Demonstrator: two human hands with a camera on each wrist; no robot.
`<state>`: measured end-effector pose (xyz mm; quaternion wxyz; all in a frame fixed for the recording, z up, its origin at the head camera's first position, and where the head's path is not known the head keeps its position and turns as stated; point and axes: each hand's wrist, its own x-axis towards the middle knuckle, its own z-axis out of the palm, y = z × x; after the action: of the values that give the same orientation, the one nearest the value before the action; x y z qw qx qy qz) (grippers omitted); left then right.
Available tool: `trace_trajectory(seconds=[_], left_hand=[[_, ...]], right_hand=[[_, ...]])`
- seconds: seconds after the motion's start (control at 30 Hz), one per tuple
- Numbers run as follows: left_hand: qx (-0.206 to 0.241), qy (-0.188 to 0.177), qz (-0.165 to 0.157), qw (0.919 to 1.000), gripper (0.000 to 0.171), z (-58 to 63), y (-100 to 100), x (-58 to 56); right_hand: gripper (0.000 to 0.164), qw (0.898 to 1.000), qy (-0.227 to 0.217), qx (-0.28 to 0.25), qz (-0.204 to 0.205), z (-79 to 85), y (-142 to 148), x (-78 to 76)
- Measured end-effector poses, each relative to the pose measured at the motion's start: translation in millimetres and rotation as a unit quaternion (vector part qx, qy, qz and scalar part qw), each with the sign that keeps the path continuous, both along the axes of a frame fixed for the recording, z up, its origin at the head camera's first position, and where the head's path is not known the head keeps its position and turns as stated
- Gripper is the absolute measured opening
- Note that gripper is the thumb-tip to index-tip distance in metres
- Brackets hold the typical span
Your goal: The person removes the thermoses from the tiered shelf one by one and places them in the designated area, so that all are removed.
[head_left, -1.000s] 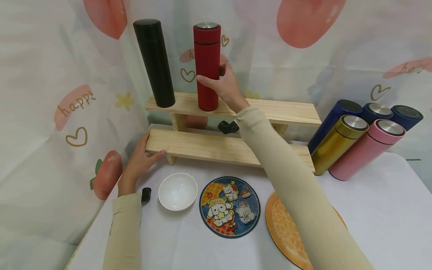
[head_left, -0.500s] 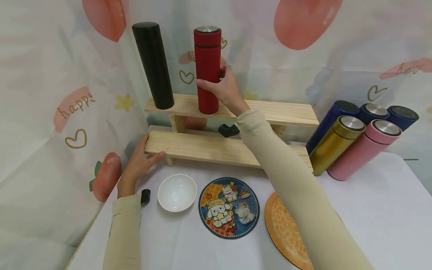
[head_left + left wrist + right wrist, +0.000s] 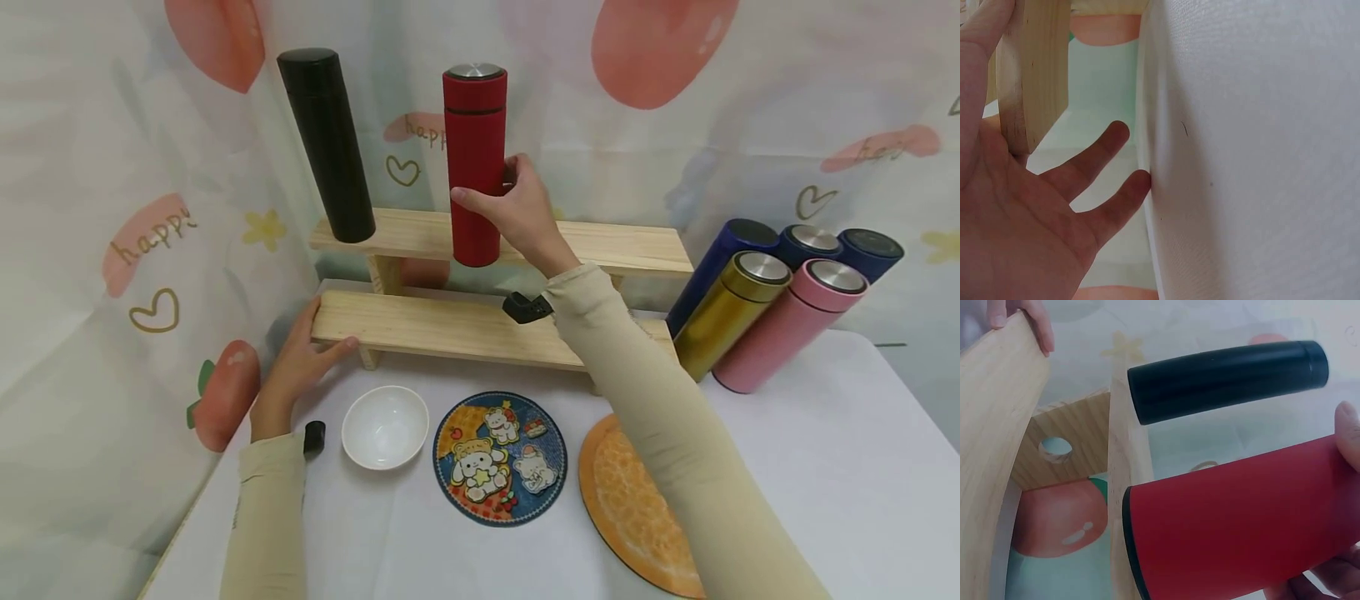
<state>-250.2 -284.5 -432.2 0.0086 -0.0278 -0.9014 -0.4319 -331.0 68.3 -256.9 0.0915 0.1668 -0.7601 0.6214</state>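
My right hand (image 3: 525, 208) grips a red thermos bottle (image 3: 476, 150), thumb on one side and fingers behind. The bottle is upright, its base overlapping the front edge of the upper plank in the head view; the right wrist view shows the base (image 3: 1132, 544) close to that plank. A black thermos bottle (image 3: 330, 150) stands on the left part of the wooden two-step shelf's upper plank (image 3: 600, 242). My left hand (image 3: 300, 358) holds the left end of the lower plank (image 3: 442, 329), thumb at its front, with two fingers stretched out beneath in the left wrist view.
Right of the shelf several bottles stand together, among them a gold one (image 3: 731, 317) and a pink one (image 3: 791, 325). In front lie a white bowl (image 3: 386, 427), a round cartoon mat (image 3: 500, 458) and an orange round mat (image 3: 637, 500), partly under my right sleeve.
The red thermos bottle, in my right hand, has shifted right and toward me, its base now lower over the plank's front edge. My left hand stays on the shelf. The head view has turned slightly right.
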Motion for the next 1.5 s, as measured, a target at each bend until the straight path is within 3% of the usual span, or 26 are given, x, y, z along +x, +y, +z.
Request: trace_trajectory(seconds=[0.53,0.9,1.5], left_hand=[[0.001,-0.01,-0.001,0.9999,0.112,1.1,0.6,0.9],[-0.009,-0.018,0.003,0.9998,0.114,-1.3,1.2,1.2],[0.006,-0.017,0.003,0.9998,0.115,-1.9,-0.3,-0.2]], right_hand=[[0.06,0.998,0.049,-0.044,-0.013,-4.2,40.2,45.3],[0.058,0.995,0.078,-0.044,-0.036,-22.3,72.5,72.8],[0.062,0.994,0.075,-0.022,-0.076,-46.5,116.1,114.3]])
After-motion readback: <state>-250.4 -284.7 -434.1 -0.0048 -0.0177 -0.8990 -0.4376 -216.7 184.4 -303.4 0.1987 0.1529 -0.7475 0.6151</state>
